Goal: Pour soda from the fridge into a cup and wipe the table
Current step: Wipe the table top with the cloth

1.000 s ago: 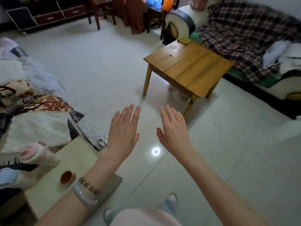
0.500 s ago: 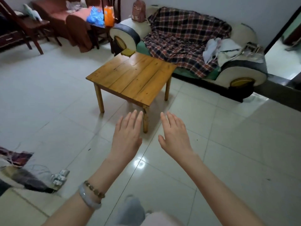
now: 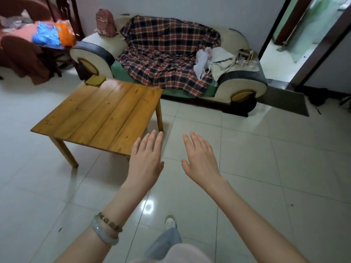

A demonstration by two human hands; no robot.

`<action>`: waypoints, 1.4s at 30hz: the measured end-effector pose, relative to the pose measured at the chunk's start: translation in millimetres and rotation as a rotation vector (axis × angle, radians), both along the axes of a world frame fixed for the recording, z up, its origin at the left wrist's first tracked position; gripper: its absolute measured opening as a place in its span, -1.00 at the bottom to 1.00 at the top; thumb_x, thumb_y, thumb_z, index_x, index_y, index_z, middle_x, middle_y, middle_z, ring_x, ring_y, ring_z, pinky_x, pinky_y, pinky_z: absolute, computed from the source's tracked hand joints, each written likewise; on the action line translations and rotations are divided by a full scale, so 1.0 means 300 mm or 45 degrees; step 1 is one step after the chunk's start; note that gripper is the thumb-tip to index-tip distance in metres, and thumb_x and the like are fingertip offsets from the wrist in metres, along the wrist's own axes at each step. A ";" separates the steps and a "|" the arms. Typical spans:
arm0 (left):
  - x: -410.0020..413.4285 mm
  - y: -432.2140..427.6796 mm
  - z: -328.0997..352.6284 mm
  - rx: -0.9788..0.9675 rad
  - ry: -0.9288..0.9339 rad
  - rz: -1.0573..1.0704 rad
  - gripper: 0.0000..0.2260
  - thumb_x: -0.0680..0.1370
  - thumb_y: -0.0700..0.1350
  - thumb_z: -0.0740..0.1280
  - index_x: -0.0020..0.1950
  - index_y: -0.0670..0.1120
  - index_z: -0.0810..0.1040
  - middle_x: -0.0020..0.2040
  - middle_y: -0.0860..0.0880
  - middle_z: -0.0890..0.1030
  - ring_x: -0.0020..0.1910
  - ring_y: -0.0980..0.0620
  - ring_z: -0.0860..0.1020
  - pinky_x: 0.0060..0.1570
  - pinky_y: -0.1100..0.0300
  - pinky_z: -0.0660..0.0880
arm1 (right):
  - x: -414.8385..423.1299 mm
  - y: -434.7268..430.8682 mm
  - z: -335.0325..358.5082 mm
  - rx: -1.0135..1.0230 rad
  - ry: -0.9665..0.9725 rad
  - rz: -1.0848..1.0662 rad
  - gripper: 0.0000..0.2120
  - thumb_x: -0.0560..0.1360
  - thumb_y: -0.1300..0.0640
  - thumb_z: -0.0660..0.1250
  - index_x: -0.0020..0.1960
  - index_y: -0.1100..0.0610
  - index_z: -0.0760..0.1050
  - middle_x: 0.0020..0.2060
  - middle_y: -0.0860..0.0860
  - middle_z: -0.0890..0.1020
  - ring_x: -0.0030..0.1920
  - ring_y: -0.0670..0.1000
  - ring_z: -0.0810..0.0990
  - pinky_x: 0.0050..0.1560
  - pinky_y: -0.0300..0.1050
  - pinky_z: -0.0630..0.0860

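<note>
Both hands are out front, left hand and right hand flat, fingers straight, nothing in either. No fridge, soda or cup in sight. The table stands just ahead, to the left: glossy honey-coloured planks, hard and smooth, should wipe easily. A yellowish cloth on its far corner looks soft; best pinched by an edge.

Left hand and right hand outstretched, fingers straight, empty.

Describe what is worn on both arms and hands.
Both forearms are bare, no sleeves or gloves. Behind the left hand, the wrist carries a smooth pale grey bangle and a brown beaded bracelet. The right hand and wrist wear nothing.
</note>
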State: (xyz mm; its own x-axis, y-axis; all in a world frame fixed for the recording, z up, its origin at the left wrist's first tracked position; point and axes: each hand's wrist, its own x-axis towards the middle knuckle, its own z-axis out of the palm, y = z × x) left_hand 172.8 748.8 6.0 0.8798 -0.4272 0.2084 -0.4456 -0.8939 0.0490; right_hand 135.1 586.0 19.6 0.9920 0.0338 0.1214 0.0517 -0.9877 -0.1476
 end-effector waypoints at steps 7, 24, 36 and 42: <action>0.385 -0.188 0.022 -0.049 -0.025 -0.035 -0.13 0.18 -0.07 0.63 0.41 -0.23 0.35 0.33 -0.23 0.46 0.30 -0.20 0.46 0.26 -0.13 0.37 | 0.385 -0.182 0.032 0.036 -0.002 -0.002 -0.32 0.53 0.11 0.25 0.53 0.16 -0.02 0.51 0.17 0.09 0.51 0.14 0.03 0.48 0.00 -0.07; 1.173 -0.515 -0.051 -0.007 -0.004 0.175 -0.18 0.21 -0.12 0.60 0.41 -0.23 0.35 0.34 -0.24 0.45 0.30 -0.20 0.46 0.28 -0.13 0.37 | 1.260 -0.533 -0.045 0.008 -0.022 0.203 -0.33 0.44 0.12 0.37 0.47 0.20 0.19 0.42 0.21 0.31 0.45 0.18 0.23 0.44 0.05 0.13; 1.660 -0.742 -0.071 -0.023 0.059 0.604 -0.17 0.20 -0.07 0.60 0.39 -0.24 0.37 0.33 -0.25 0.46 0.26 -0.20 0.49 0.27 -0.11 0.36 | 1.939 -0.752 -0.046 -0.007 0.032 0.618 -0.30 0.38 0.16 0.42 0.45 0.23 0.23 0.38 0.25 0.35 0.40 0.22 0.31 0.39 0.10 0.23; 1.802 -0.720 -0.084 -0.017 0.106 0.738 -0.12 0.14 -0.08 0.63 0.40 -0.23 0.37 0.33 -0.24 0.46 0.27 -0.20 0.48 0.26 -0.11 0.37 | 2.154 -0.690 -0.090 0.017 0.046 0.770 -0.28 0.34 0.17 0.45 0.43 0.24 0.26 0.36 0.26 0.38 0.38 0.23 0.35 0.37 0.12 0.27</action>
